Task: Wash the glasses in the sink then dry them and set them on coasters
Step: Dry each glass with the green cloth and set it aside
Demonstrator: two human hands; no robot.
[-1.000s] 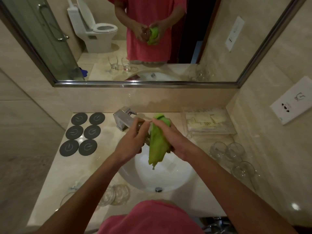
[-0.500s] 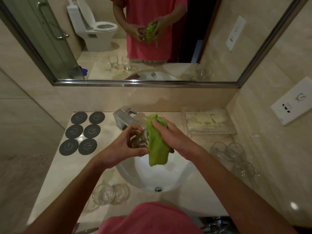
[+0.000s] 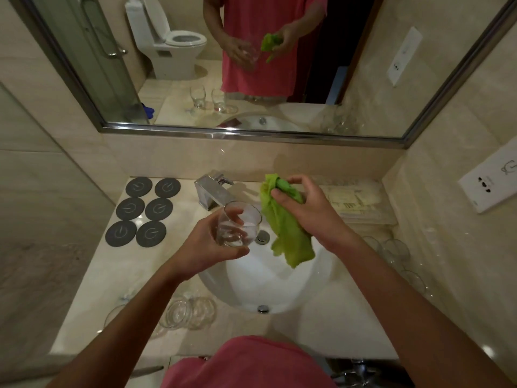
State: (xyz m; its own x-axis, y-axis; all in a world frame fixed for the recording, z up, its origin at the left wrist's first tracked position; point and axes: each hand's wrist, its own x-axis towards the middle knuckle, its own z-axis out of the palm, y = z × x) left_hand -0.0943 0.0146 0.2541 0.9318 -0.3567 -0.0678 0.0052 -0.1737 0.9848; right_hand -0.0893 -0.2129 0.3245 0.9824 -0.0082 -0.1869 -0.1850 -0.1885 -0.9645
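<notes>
My left hand (image 3: 208, 243) grips a clear glass (image 3: 237, 224), tilted with its mouth toward me, above the left rim of the white sink (image 3: 265, 287). My right hand (image 3: 310, 211) holds a green cloth (image 3: 285, 233) bunched at the top, its tail hanging over the basin. Cloth and glass are apart. Several dark round coasters (image 3: 142, 210) lie at the back left of the counter, all bare. More glasses (image 3: 187, 310) stand at the front left, partly hidden by my left arm, and others (image 3: 397, 252) on the right.
A chrome faucet (image 3: 214, 191) sits behind the sink. A clear tray of packets (image 3: 355, 200) is at the back right. A mirror (image 3: 251, 60) spans the wall; a socket plate (image 3: 492, 183) is on the right wall.
The cloth has come out of the glass. My right hand pulled it right and back, and my left hand moved the glass left and turned its mouth toward me.
</notes>
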